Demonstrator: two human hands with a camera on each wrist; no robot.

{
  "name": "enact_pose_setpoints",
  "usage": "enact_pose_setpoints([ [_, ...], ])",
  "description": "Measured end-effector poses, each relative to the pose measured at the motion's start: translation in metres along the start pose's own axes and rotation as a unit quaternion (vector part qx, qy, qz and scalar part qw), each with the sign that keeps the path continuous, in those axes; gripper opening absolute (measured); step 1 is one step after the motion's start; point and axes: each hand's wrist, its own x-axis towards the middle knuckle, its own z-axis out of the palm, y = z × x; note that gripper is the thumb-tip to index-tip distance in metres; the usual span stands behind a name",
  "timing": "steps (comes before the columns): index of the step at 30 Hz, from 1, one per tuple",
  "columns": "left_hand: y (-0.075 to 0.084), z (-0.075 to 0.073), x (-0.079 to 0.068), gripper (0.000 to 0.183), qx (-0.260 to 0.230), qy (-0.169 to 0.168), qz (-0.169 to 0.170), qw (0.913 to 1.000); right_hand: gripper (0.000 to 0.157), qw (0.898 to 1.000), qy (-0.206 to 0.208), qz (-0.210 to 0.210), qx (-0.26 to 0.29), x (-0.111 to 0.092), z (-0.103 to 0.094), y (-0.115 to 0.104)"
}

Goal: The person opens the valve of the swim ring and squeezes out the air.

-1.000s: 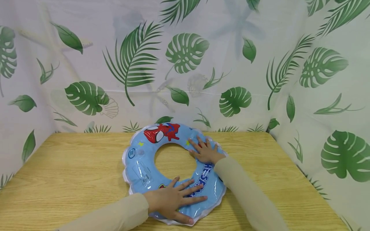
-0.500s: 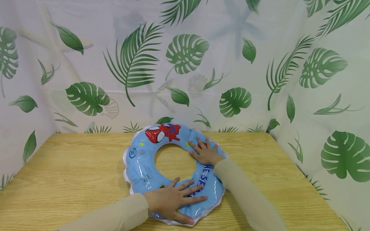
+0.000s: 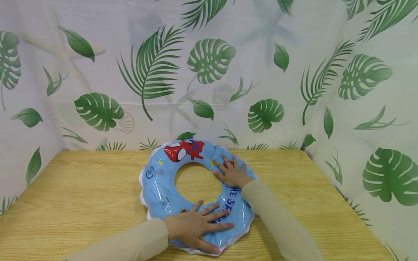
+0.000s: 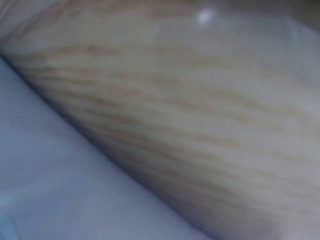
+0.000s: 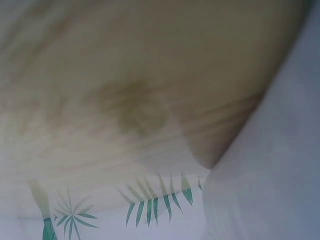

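A light blue inflatable swim ring (image 3: 160,192) with a red cartoon figure, yellow stars and blue lettering lies flat on the wooden table. Across its near side my left hand (image 3: 199,224) rests with fingers straight and spread. My right hand (image 3: 232,174) lies on the ring's right side, fingers also spread, fingertips toward the far inner edge. The ring looks puffed up, with a crinkled pale seam around its outer rim. Both wrist views are blurred; the left one shows wood grain beside a pale surface.
The wood-grain table (image 3: 98,188) extends to both sides of the ring and shows through its centre hole. White cloth (image 3: 209,119) printed with green leaves stands behind and along both sides, right at the table's far edge.
The swim ring's left part has shifted very slightly to the right. Both hands stay in nearly the same place on it.
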Motion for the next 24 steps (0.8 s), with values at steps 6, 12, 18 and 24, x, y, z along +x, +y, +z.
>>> enact_pose_setpoints([
  [6,0.0011,-0.0008,-0.0011,0.065,0.000,-0.002,-0.002,1.0000,0.055,1.000,-0.006,0.005,-0.001,0.0025,0.0021,0.0006],
  [12,0.0014,0.0012,-0.0016,0.065,0.014,-0.001,-0.003,0.9999,0.056,1.000,0.000,0.000,-0.003,-0.0008,0.0001,-0.0024],
  [18,0.0024,-0.0008,-0.0017,0.066,0.023,-0.005,-0.005,0.9997,0.055,1.000,-0.009,0.001,-0.006,-0.0009,-0.0004,-0.0023],
  [24,0.0024,-0.0009,-0.0012,0.067,0.017,-0.002,-0.003,0.9998,0.055,1.000,-0.018,0.001,-0.001,-0.0014,-0.0008,-0.0010],
])
